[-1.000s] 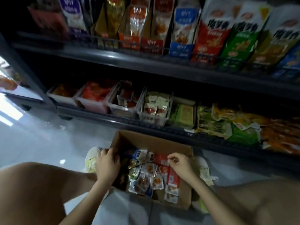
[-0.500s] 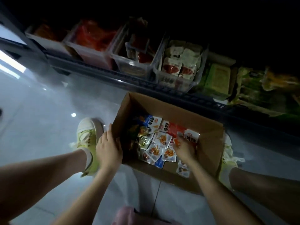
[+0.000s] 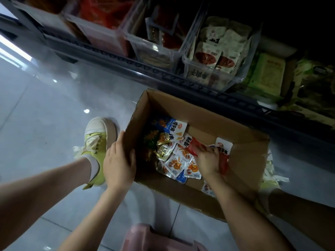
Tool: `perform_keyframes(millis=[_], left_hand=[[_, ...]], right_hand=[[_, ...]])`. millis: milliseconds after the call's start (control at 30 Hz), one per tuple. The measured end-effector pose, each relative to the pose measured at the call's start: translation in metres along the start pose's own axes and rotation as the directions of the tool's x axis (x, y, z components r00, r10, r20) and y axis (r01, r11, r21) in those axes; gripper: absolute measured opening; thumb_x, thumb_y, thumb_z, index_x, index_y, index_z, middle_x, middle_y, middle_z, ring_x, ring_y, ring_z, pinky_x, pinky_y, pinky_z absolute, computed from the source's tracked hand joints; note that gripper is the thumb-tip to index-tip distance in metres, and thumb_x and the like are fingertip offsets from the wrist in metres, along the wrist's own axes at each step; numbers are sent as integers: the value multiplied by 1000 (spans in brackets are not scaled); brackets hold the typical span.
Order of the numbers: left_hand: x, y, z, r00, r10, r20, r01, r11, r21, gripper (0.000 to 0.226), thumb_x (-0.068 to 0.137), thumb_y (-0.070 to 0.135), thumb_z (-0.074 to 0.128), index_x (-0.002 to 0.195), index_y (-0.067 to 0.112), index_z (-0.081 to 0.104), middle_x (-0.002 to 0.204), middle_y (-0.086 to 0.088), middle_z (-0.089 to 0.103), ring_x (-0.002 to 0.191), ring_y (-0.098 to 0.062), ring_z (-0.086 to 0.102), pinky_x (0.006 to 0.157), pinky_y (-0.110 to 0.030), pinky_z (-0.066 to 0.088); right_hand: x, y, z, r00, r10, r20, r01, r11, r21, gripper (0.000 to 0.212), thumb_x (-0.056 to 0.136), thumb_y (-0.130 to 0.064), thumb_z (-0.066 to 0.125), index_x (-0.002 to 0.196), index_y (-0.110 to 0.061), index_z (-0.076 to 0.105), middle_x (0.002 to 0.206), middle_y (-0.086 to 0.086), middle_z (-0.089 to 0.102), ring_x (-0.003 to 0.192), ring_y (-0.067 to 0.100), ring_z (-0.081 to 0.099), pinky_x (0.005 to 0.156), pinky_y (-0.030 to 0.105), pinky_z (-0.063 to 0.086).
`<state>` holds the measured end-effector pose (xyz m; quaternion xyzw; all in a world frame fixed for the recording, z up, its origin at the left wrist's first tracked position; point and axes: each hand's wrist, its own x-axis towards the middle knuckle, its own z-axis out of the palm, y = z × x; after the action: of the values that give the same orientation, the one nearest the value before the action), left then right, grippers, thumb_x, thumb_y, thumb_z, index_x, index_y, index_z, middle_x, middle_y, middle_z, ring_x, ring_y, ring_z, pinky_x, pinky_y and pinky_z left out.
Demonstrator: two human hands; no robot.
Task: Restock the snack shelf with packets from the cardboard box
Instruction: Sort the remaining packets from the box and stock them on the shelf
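Your right hand (image 3: 208, 160) clutches red snack packets (image 3: 224, 164) inside the brown cardboard box (image 3: 252, 160) on the tiled floor (image 3: 45, 124), near the front edge of the dark shelf (image 3: 181, 78); your left hand (image 3: 119, 160) grips its left wall.

The left hand (image 3: 119, 163), lower centre, curls over the box (image 3: 181, 193) wall. The right hand (image 3: 208, 161), centre right, pinches red packets (image 3: 224, 164).
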<state>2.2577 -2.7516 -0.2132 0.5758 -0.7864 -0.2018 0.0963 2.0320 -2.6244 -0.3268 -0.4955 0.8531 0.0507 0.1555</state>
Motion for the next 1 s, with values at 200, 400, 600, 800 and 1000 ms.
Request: perform_keyframes(millis=[200, 400, 600, 800, 1000], left_hand=[[-9, 16, -19, 981, 80, -177, -82, 997, -3, 43, 87, 15, 53, 129, 4, 52, 119, -19, 57, 109, -34, 46, 92, -42, 35], [-27, 76, -19, 934, -76, 350, 227, 882, -413, 49, 90, 32, 63, 133, 11, 52, 121, -2, 62, 111, -19, 58, 90, -27, 45], [-19, 80, -5, 759, -285, 586, 648, 428, -630, 41, 87, 5, 66, 126, 12, 54, 108, -6, 68, 95, -18, 66, 75, -33, 56], [6, 63, 8, 744, -349, 570, 660, 517, -545, 39, 87, 8, 66, 122, 19, 54, 115, -4, 64, 106, -26, 62, 91, -54, 51], [19, 58, 21, 745, -343, 573, 658, 524, -541, 34, 89, 10, 64, 119, 19, 54, 114, -5, 64, 105, -26, 63, 91, -52, 52]], right_hand=[[-40, -8, -62, 903, 350, 251, -377, 362, 853, 24, 97, -22, 53, 101, -7, 70, 89, 14, 71, 76, 29, 68, 68, 38, 57], [-65, -36, -114, 772, 96, 629, -553, -388, 738, 17, 87, -22, 64, 104, -21, 65, 100, 5, 72, 93, 21, 68, 81, 38, 54], [-73, -46, -105, 800, 63, 597, -575, -210, 791, 27, 95, -29, 55, 116, -15, 62, 109, 4, 69, 97, 18, 67, 77, 29, 55], [-34, 20, -38, 791, 467, 395, -602, 481, 637, 30, 99, -24, 45, 125, -13, 57, 111, 9, 65, 91, 26, 62, 82, 41, 53], [-18, 35, 16, 768, 441, 463, -617, 704, 352, 52, 96, -28, 45, 145, -20, 28, 148, 13, 34, 129, 34, 42, 94, 41, 47]])
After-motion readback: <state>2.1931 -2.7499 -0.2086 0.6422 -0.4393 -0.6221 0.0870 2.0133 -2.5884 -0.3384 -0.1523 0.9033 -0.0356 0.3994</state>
